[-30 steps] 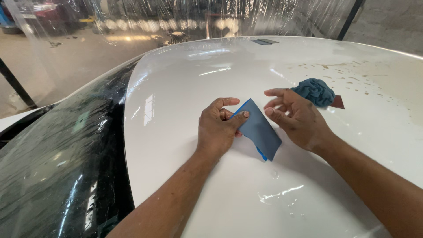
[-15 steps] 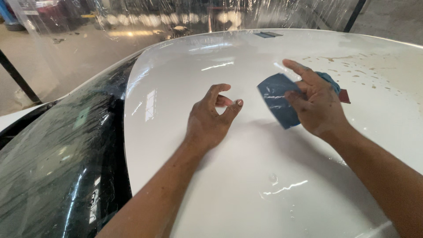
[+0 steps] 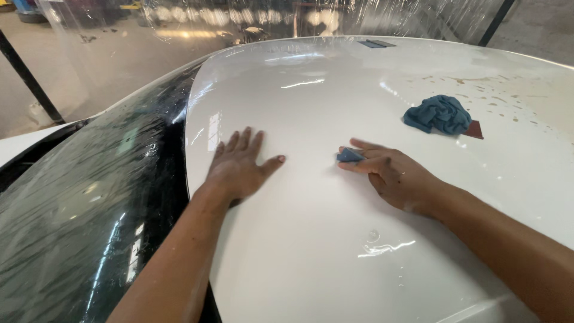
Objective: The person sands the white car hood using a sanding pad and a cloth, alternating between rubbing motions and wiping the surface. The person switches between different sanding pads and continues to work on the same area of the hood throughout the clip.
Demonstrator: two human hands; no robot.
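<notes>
A glossy white car roof [image 3: 311,90] fills the head view. My left hand [image 3: 239,164] lies flat on it near the roof's left edge, fingers spread, holding nothing. My right hand [image 3: 394,176] presses a small blue folded sheet [image 3: 350,156] against the paint; only a corner of the sheet shows past my fingers. The two hands are about a hand's width apart.
A crumpled blue cloth [image 3: 436,113] lies on the roof at the right over a small dark red piece [image 3: 475,130]. Brownish specks [image 3: 490,90] dot the far right paint. A dark wet windshield [image 3: 89,209] slopes down at left. Clear plastic sheeting [image 3: 239,18] hangs behind.
My left hand let go of the blue sheet and moved left, flattening on the roof. My right hand carried the sheet right, then back to the middle, covering most of it.
</notes>
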